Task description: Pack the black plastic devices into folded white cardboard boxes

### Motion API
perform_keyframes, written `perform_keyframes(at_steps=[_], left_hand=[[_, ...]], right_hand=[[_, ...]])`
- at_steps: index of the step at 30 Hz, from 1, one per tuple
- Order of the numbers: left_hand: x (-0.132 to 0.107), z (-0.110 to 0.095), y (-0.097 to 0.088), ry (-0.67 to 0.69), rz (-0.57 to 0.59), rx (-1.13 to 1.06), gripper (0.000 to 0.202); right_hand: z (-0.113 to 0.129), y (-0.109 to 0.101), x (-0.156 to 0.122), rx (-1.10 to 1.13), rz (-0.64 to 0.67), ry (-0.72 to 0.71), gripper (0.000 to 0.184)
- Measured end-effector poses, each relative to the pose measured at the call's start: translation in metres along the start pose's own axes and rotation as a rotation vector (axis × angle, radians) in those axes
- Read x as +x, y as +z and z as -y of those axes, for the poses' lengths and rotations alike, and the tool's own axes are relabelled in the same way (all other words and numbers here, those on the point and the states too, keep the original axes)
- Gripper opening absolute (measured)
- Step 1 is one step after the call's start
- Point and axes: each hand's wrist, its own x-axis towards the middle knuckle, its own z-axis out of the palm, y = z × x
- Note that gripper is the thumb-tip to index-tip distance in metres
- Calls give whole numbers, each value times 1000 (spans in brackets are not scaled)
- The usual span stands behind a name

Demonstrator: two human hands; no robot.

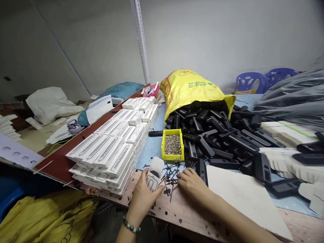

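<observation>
My left hand [143, 194] is wrapped round a slim white cardboard box [152, 180] with a line drawing on its face. The box's end flap stands up, and something dark shows inside its mouth. My right hand [191, 182] rests on the table with fingers curled at the edge of a loose heap of thin black screw-like pins [170, 177]. Whatever its fingertips pinch is hidden under them. Just behind the pins stands a yellow bin [164, 156] full of small brassy metal parts [172, 144].
Stacked white boxes [111, 152] rise on the left beside a red-brown ledge [57, 168]. A yellow sack [192, 86] spills black plastic housings [222, 141] across the right. A white board [240, 195] lies near my right forearm. Blue chairs [253, 81] stand behind.
</observation>
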Motion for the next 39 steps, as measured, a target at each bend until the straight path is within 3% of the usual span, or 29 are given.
perform_keyframes(at_steps=[2,6,9,12,14,18,20,22,25,29,32,34,39], left_hand=[[-4,2,0,47,42,2,63],[-7,1,2,181,138,62,54],[-7,-4,8,270,191,65,60],[-11,-11,17,304,216,-17,63],[-16,-13,22,253,209,-87,66],[-25,-16,33,149,197,-255,78],[-28,-19,39,180,165,-295,81],[-29,-21,45,222,102,-296,76],[-26,-19,49,291,24,-276,62],[-20,-9,47,480,-174,-40,51],[-18,-7,41,726,-310,184,56],[-17,-11,36,810,-373,264,59],[-13,-19,28,890,-353,356,53]], right_hand=[[-4,-13,2,22,-27,29,15],[-8,-60,11,267,-157,118,16],[0,-91,25,309,-171,51,17],[11,-108,35,239,-120,-38,19],[15,-109,33,368,-132,7,20],[21,-94,20,968,-229,338,56],[29,-83,19,1247,-223,481,57],[39,-74,22,1372,-247,562,47],[54,-72,25,1241,-284,498,38],[62,-76,21,1080,-190,306,39],[59,-77,19,1074,-259,350,34],[58,-81,21,1124,-283,371,29],[61,-96,28,1185,-246,332,20]])
